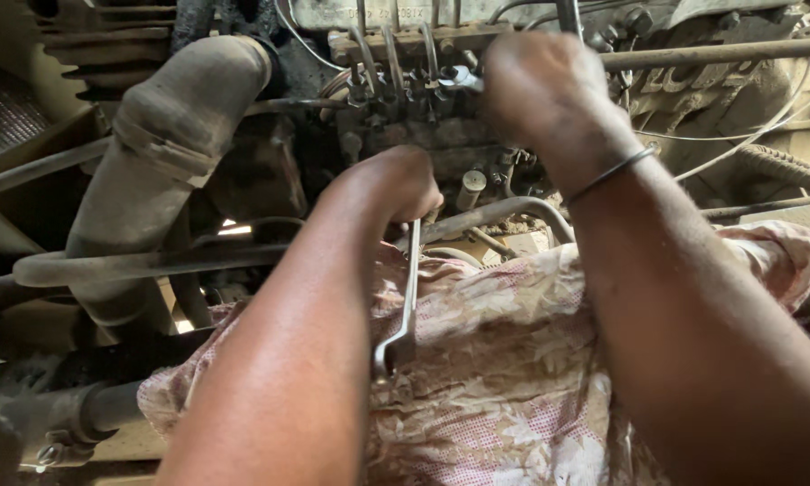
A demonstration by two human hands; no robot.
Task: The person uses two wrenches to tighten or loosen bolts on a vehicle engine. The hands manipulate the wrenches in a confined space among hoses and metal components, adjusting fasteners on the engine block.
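My left hand is closed around the upper end of a long metal spanner, which hangs down over a patterned cloth. My right hand reaches up to the engine's fuel pump and grips a second small spanner set among the thin metal fuel pipes. A thin dark band circles my right wrist. What the left hand's fingers touch behind the spanner is hidden.
A thick dusty rubber hose runs down at left. A curved metal pipe passes between my arms. A horizontal rod and loose wires lie at upper right. Greasy engine parts fill the background.
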